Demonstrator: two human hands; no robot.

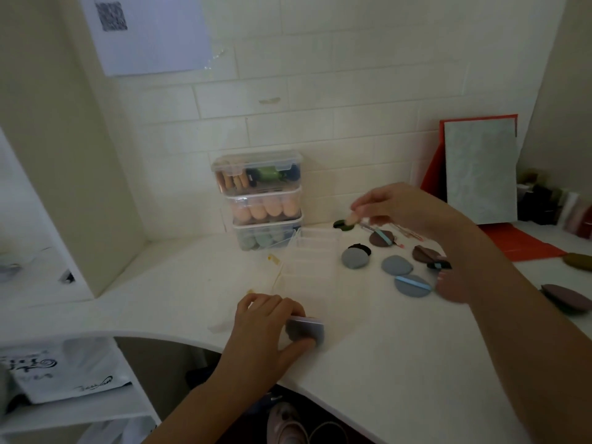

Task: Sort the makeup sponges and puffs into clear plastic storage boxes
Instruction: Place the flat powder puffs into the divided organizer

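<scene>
My left hand [266,318] grips a grey puff [304,330] near the counter's front edge. My right hand [397,206] is raised behind an open clear box [312,261] and pinches a small beige sponge [352,218] above a dark green puff [341,224]. Grey puffs [355,257] [396,265] [411,285] and brown puffs [381,238] [424,253] lie to the right of the box. Three shut clear boxes [261,200] filled with sponges stand stacked against the wall.
A red-backed board [480,168] leans on the wall at the right, with red sheets [525,241] under it. More puffs [567,298] [578,261] lie at the far right. Dark small items [551,203] line the right corner. A shelf unit [64,379] is below left.
</scene>
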